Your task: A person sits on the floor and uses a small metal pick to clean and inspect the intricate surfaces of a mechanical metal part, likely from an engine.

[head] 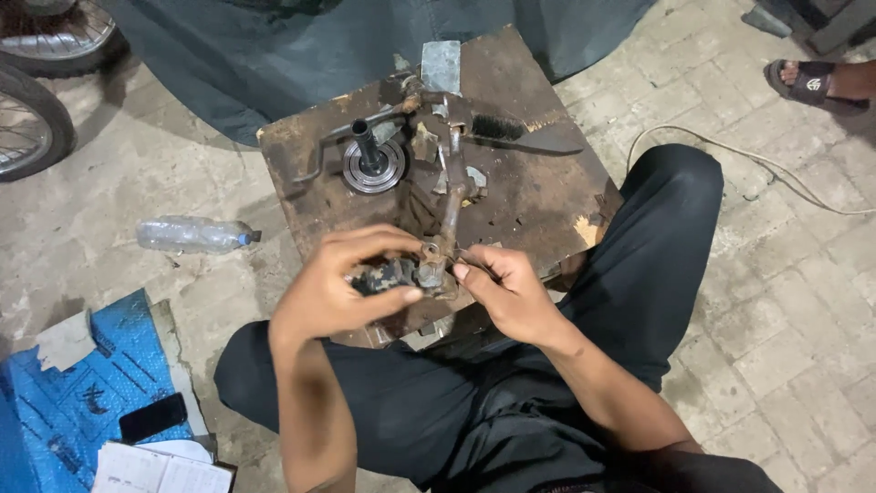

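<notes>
My left hand point(342, 278) wraps around a greasy metal part point(415, 272), fingers closed on it, above the near edge of the wooden board point(538, 196). My right hand point(506, 288) pinches its rusty rod end point(436, 251). A bearing point(371, 169) and wire brush point(511, 132) lie farther back on the board.

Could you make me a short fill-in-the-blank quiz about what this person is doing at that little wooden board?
1. Both hands, left hand and right hand, hold a greasy dark metal part over the worn brown wooden ____.
2. The round silver bearing holds an upright black ____.
3. The clear plastic bottle lies on its ____ on the paved floor.
4. The black-bristled brush lies ____ of the bearing in the picture.

Missing words: board; tube; side; right
</notes>
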